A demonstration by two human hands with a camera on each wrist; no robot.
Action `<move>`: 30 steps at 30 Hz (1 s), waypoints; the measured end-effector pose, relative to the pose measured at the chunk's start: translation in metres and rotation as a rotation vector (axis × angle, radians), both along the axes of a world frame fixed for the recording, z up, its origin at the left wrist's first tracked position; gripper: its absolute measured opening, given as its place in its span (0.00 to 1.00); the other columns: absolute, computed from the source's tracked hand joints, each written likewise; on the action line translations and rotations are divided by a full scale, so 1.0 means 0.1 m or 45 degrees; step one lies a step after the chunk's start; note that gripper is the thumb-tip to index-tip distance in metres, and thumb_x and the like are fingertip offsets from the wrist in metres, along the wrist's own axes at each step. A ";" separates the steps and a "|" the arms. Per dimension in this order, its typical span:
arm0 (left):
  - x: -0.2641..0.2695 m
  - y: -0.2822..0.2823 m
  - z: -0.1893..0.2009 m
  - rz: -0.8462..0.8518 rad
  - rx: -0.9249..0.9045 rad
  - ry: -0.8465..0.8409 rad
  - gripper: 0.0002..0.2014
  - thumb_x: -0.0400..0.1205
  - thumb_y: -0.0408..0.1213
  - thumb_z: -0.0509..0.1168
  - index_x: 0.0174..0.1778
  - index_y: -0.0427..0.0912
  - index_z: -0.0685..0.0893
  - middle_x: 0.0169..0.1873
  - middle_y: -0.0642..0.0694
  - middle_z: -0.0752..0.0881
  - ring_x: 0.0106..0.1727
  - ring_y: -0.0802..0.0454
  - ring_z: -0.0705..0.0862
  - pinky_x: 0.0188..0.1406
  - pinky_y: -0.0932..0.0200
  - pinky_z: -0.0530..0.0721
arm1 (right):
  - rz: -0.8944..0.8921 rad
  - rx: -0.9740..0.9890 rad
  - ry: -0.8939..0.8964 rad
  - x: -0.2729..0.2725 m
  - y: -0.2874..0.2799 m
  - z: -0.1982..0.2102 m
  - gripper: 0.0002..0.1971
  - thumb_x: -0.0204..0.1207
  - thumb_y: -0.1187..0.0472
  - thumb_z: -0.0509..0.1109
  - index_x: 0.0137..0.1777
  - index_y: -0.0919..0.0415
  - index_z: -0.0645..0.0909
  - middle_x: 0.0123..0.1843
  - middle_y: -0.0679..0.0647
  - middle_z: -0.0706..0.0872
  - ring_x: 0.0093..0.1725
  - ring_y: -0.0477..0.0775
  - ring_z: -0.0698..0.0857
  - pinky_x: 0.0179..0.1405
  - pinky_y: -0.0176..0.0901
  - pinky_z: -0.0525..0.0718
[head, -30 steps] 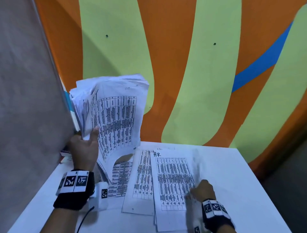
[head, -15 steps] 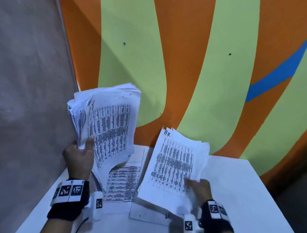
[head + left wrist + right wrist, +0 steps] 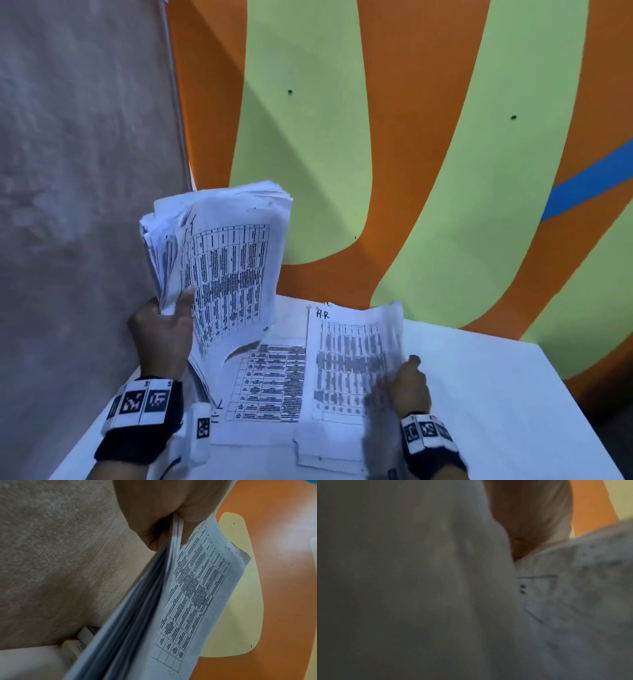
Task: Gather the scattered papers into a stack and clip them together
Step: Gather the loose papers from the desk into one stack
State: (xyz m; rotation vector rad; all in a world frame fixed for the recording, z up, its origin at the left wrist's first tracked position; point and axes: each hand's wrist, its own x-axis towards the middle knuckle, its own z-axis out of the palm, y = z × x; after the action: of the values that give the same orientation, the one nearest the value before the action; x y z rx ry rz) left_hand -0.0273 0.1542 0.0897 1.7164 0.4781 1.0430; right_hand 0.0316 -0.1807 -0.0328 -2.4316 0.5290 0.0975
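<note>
While gripped upright in the left hand (image 3: 164, 329), thick sheaf of printed papers (image 3: 226, 260) raised above the left side of the white table (image 3: 496, 411), thumb pressed on the front sheet, remaining fingers behind; bottom edge curling down to the tabletop. From the left wrist view, same sheaf (image 3: 188, 595) pinched between thumb and fingers (image 3: 154, 520), sheet edges fanned apart, table of text on the outermost page. Held by the right hand (image 3: 409, 387), smaller bundle marked "H.R" (image 3: 346, 356), right edge lifted and blurred, left part low over the table; fingers under the sheets, thumb above. Right wrist view blurred: pale paper (image 3: 573, 588) filling the frame, exact finger posture not discernible there. Flat on the table between the two held bundles, one printed sheet with a grid (image 3: 270, 383). Beside the grey side wall (image 3: 75, 205), small white boxes (image 3: 80, 641) behind the sheaf. Behind the table, wall painted orange, green and blue (image 3: 411, 137).
</note>
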 end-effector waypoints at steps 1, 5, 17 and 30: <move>0.02 0.02 0.00 0.015 -0.029 0.002 0.16 0.77 0.39 0.72 0.44 0.25 0.85 0.42 0.40 0.85 0.45 0.48 0.83 0.47 0.51 0.79 | 0.039 -0.057 -0.047 0.00 -0.09 0.11 0.21 0.74 0.58 0.71 0.62 0.69 0.72 0.57 0.70 0.84 0.58 0.70 0.84 0.53 0.54 0.81; 0.04 0.08 0.00 0.076 -0.090 0.054 0.22 0.77 0.39 0.72 0.23 0.36 0.70 0.29 0.43 0.73 0.27 0.54 0.68 0.25 0.60 0.68 | 0.127 -0.236 -0.160 0.09 -0.44 0.42 0.12 0.71 0.69 0.67 0.53 0.71 0.84 0.54 0.70 0.87 0.57 0.70 0.85 0.52 0.55 0.82; 0.06 0.15 0.10 0.009 -0.172 0.026 0.18 0.78 0.36 0.71 0.25 0.45 0.71 0.26 0.46 0.72 0.19 0.67 0.69 0.23 0.67 0.72 | 0.835 -0.251 -0.441 0.51 -1.05 1.97 0.20 0.70 0.66 0.77 0.23 0.45 0.76 0.20 0.41 0.78 0.23 0.38 0.72 0.25 0.35 0.64; 0.14 0.35 0.18 0.061 -0.115 -0.081 0.13 0.77 0.36 0.72 0.45 0.25 0.85 0.45 0.39 0.87 0.33 0.64 0.79 0.36 0.69 0.78 | 1.275 -0.624 0.126 1.01 0.98 0.23 0.20 0.77 0.61 0.65 0.68 0.64 0.77 0.70 0.64 0.74 0.66 0.66 0.78 0.62 0.58 0.81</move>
State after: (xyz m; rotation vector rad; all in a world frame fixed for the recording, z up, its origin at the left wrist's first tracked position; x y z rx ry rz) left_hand -0.0133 0.1892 0.1081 1.5946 0.5200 1.0910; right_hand 0.1323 -0.0823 -0.0094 -2.9370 -0.7567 0.5555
